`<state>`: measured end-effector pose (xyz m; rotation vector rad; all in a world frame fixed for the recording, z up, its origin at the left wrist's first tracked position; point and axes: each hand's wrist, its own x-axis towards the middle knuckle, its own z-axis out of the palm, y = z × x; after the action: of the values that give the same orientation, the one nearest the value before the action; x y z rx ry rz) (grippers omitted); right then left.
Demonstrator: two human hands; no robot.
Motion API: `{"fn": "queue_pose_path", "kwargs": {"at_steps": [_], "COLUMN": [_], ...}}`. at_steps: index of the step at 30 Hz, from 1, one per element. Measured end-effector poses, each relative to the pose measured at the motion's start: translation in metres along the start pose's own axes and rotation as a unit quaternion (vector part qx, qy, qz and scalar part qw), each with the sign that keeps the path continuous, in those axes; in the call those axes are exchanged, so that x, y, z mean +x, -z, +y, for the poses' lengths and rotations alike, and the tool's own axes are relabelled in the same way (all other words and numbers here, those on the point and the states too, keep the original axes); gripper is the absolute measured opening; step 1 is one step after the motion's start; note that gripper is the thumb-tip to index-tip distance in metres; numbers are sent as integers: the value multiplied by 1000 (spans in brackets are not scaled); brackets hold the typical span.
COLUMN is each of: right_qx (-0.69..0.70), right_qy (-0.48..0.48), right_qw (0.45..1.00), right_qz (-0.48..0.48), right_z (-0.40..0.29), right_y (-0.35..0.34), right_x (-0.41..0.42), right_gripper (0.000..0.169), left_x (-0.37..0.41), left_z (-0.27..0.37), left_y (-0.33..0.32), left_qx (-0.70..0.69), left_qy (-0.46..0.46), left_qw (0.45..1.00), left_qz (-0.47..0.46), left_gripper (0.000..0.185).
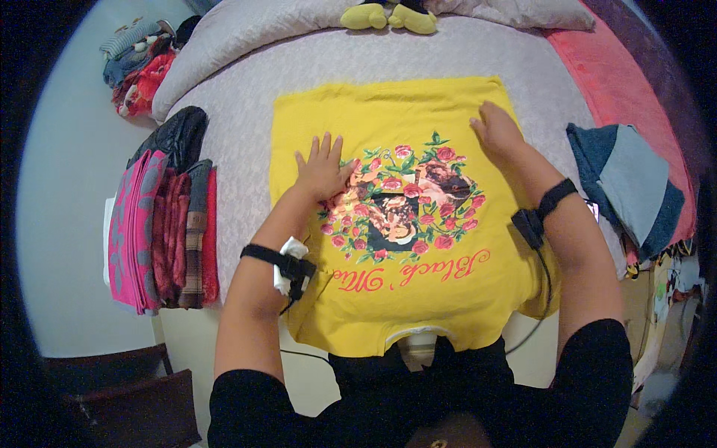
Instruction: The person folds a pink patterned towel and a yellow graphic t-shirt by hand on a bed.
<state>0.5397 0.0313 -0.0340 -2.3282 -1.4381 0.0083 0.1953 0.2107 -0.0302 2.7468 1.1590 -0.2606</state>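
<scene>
A yellow printed shirt (pixel 358 117) lies spread out, its neckline towards me and its hem away from me. Roses, figures and red lettering cover its front. My left hand (pixel 323 172) rests flat on the shirt beside the print, fingers spread. Near the shirt's far right side is my right hand (pixel 496 130), its fingers loosely curled over the fabric; whether they pinch any cloth cannot be told. Both forearms wear black straps with small devices and cables. The shirt's neck end hangs over the bed's near edge.
A grey bedspread (pixel 241 112) lies under the shirt. Folded clothes (pixel 134 235) stand in a row at the left edge, with more textiles (pixel 140 73) beyond. Folded blue clothing (pixel 630 179) lies at the right near a coral cloth (pixel 610 73). Yellow plush feet (pixel 413 19) show at the far side.
</scene>
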Motion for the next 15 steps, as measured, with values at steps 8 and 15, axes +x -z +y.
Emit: {"fn": "queue_pose_path", "kwargs": {"at_steps": [8,15], "right_qx": [504,632], "right_qy": [-350,-223], "right_qw": [787,736], "right_qz": [64,95], "right_z": [50,73], "right_y": [0,-6], "right_x": [102,129], "right_gripper": [17,18], "left_x": [-22,-16], "left_z": [40,42], "left_y": [10,6], "left_qx": [8,3], "left_qy": [41,49], "left_qw": [993,988], "left_qz": [-112,-144], "left_gripper": [131,136]}}
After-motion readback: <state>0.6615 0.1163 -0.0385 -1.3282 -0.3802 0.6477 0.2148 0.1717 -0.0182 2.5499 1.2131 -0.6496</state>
